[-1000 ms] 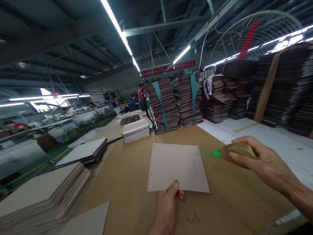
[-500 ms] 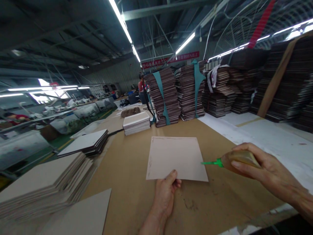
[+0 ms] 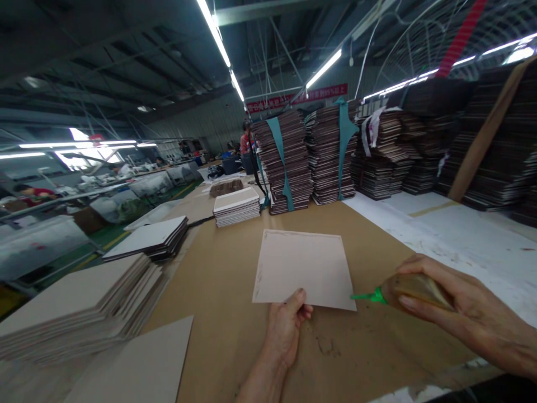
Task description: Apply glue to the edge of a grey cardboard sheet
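On the brown table covering, near centre: one pale square sheet, lying flat. Left hand pinches its near edge, thumb on top. Right hand closed around a glue bottle, green nozzle at the sheet's near right corner. Left: grey board stack. Far: bundled dark stacks. Bare covering between sheet and stacks.

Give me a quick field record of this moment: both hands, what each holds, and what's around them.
left hand: pinches near edge of pale square sheet
right hand: grips glue bottle
green nozzle: at the sheet's near right corner
surface: brown kraft paper under the sheet
left side: grey board stack
behind: strapped dark stacks
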The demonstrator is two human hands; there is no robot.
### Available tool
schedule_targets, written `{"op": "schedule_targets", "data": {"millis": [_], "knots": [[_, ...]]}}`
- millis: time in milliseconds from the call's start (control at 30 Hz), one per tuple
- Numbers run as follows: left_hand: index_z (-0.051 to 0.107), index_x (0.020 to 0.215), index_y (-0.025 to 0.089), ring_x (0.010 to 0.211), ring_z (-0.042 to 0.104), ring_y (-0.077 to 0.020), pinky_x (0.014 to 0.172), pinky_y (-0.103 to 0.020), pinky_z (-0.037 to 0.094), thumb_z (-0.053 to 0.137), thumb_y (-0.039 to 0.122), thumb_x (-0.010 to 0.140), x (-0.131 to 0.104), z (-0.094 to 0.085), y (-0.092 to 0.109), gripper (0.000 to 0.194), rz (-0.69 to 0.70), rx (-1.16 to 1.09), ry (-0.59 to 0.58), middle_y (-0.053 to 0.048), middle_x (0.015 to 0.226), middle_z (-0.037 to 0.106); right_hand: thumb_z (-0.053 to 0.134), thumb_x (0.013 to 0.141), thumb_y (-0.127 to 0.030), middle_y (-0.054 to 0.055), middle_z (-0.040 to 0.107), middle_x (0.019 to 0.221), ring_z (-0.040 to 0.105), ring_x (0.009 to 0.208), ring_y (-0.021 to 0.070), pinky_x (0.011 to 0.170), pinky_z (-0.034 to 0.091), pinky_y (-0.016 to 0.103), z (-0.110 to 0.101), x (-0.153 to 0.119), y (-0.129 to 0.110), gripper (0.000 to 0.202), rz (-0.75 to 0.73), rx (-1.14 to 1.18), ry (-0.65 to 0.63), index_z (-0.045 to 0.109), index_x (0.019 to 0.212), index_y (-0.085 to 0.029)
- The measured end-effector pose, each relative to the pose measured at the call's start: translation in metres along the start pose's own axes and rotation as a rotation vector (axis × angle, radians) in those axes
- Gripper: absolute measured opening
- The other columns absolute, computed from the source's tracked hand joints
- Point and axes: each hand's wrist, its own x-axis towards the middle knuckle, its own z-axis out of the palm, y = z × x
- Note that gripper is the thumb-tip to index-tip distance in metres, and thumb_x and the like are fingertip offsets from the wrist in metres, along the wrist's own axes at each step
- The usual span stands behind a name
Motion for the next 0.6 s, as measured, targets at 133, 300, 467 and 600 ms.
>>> {"op": "schedule_targets", "data": {"millis": [133,300,467,600], "knots": [[0.068,0.069,0.012,0.054,0.057,-0.0118,0.053,-0.025,0.045,0.093,0.039,0.053,-0.0005,0.0011,0.0,0.041,0.005,0.007,-0.003,0.0,0.063,0.064,0.064,0.078,-0.072,0.003,0.069,0.106,0.064,0.096,0.0327,0.082,0.05,0.047,-0.0006,-0.002,0.0022,0.046,0.011,0.002,0.123,0.066,0.101,-0.032],[0.067,0.065,0.012,0.054,0.057,-0.0121,0.052,-0.025,0.045,0.092,0.04,0.053,-0.001,0.0017,0.0005,0.04,0.002,0.019,-0.011,-0.001,0.06,0.063,0.065,0.08,-0.07,0.002,0.069,0.102,0.065,0.094,0.0306,0.081,0.051,0.046,-0.0009,0.0013,0.0042,0.043,-0.006,-0.014,0.023,0.066,0.1,-0.033],[0.067,0.065,0.012,0.053,0.057,-0.012,0.052,-0.024,0.046,0.093,0.04,0.052,-0.001,0.0008,0.0005,0.04,0.002,0.032,-0.017,0.0,0.059,0.063,0.063,0.08,-0.071,0.004,0.068,0.105,0.064,0.095,0.0325,0.08,0.051,0.047,-0.0002,0.0028,0.0048,0.045,-0.066,-0.028,0.184,0.067,0.1,-0.031],[0.068,0.066,0.012,0.052,0.057,-0.0116,0.051,-0.024,0.046,0.093,0.041,0.051,-0.0015,0.0023,0.0014,0.041,0.004,0.026,-0.01,0.0,0.062,0.064,0.063,0.082,-0.071,0.003,0.069,0.105,0.064,0.096,0.0312,0.081,0.052,0.045,0.0039,-0.0044,0.0064,0.043,-0.029,-0.001,0.039,0.067,0.101,-0.033]]}}
